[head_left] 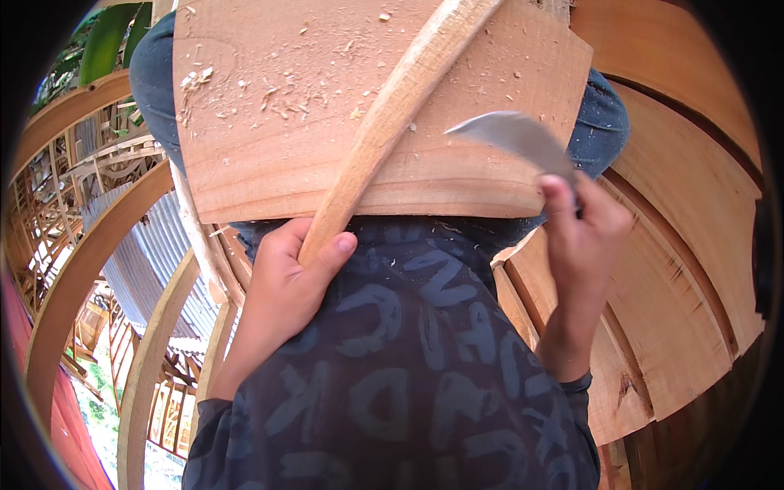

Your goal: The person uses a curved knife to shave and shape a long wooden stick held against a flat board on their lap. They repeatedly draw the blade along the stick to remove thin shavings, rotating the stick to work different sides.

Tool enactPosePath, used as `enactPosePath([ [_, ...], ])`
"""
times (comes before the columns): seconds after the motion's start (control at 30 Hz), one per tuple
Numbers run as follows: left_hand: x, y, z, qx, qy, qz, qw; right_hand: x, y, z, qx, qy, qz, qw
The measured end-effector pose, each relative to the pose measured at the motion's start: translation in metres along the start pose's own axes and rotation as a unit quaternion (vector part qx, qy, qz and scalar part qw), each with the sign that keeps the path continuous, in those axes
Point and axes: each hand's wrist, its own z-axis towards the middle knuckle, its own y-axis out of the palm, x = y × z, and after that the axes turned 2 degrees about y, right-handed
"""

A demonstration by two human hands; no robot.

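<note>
My left hand (pixel 294 273) is wrapped round the near end of a long, slightly curved wooden stick (pixel 388 114). The stick slants up and to the right over a broad wooden board (pixel 269 163) and runs out of view at the top. In my right hand (pixel 584 233) is a curved knife (pixel 514 135), its handle mostly hidden by the fingers. The blade points left above the board's near right part, apart from the stick. My right thumb is raised along the base of the blade.
Wood shavings (pixel 286 102) lie scattered on the board, which rests across my legs (pixel 600 122). Wide planks (pixel 661 327) lie to the right. Curved wooden beams (pixel 90 253) stand at the left, with corrugated metal sheeting (pixel 159 253) and piled sticks beyond them.
</note>
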Motion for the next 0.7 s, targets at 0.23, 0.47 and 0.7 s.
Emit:
enactPosePath([
  [0.23, 0.009, 0.003, -0.007, 0.015, 0.030, 0.019, 0.999, -0.023, 0.052, -0.016, -0.059, -0.154, -0.097, 0.981],
  [0.47, -0.003, 0.003, -0.012, 0.020, 0.024, 0.048, 0.998, 0.050, 0.006, 0.037, 0.126, 0.130, -0.070, 0.981],
  [0.7, 0.017, -0.003, -0.025, -0.012, -0.007, 0.025, 1.000, 0.075, -0.037, 0.013, 0.116, 0.137, 0.064, 0.982],
])
